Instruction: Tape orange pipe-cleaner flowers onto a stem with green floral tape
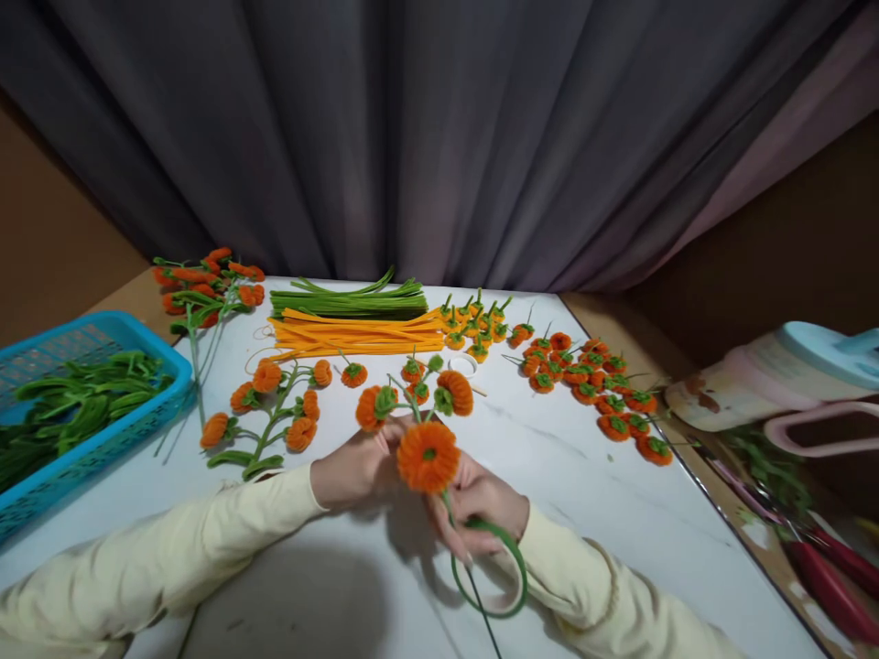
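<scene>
An orange chenille flower spray is between my two hands, over the middle of the table. Several blooms and green buds branch off its top, and a thin dark stem wire slants down toward me. My left hand closes on the spray just below the upper blooms; its fingertips are partly hidden behind the large front bloom. My right hand pinches the stem beneath that bloom. A roll of green floral tape hangs at the fingers of my right hand.
A blue basket of green leaves stands left. Finished sprays lie nearby. Green and orange chenille stems lie at the back. Loose flower heads spread right, near a tumbler and red-handled pliers.
</scene>
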### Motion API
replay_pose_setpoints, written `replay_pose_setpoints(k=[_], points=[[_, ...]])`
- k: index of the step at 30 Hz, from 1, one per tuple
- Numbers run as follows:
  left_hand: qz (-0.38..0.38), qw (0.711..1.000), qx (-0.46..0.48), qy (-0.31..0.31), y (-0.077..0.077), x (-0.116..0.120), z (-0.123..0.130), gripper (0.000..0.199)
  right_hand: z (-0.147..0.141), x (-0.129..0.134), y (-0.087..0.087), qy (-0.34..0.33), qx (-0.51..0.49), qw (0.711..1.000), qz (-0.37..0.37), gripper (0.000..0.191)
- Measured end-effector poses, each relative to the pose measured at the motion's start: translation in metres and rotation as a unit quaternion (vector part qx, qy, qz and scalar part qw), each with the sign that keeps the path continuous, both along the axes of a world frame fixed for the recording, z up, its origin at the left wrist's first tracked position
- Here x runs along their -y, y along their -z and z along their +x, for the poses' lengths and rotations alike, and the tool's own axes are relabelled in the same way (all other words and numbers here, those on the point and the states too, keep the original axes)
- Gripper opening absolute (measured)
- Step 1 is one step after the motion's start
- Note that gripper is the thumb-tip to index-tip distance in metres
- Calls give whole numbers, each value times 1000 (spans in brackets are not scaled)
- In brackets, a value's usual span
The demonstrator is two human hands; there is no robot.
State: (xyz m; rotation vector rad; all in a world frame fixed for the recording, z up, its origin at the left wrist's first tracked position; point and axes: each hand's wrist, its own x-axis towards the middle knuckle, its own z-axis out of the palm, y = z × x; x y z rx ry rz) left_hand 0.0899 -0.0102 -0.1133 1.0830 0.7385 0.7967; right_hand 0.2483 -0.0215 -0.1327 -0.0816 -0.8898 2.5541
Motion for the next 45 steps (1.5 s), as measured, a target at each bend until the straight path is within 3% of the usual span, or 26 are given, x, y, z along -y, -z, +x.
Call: replay_pose_setpoints(k=[2,6,9,12,15,20,23,26,28,32,36,40,45], points=[[5,1000,11,-24,-1,-1,-1,32,4,-7,-2,90,58,994,-2,23],[-19,996,53,-62,-3,1,-1,26,3,-14,-5,171,140,975,19,23],[-75,990,73,-95,-3,3,0,19,0,-13,-5,181,166,969,30,24],[-126,982,107,-92,-1,3,1,26,-2,-11,-1,150,152,977,6,24],[-151,976,159,-11,2,3,3,37,-3,-10,5,92,98,991,-16,25],[-166,952,202,160,5,6,7,48,-7,-3,15,-68,-7,997,-30,29],[-161,949,184,200,7,6,6,47,-9,3,19,-74,-20,996,-46,28],[-143,952,168,212,7,7,6,50,-9,6,14,-38,28,998,-34,35],[-131,961,159,185,5,9,6,51,-6,5,7,10,65,998,-20,37],[-71,990,122,29,-3,14,10,33,1,-5,-11,127,131,983,22,28],[-17,997,26,-73,-13,19,11,36,5,-12,-26,199,211,955,66,27],[-63,992,55,-93,-16,19,11,22,6,-12,-34,226,241,940,88,23],[-134,970,195,-58,-8,15,15,17,6,-14,-19,161,177,970,49,30]])
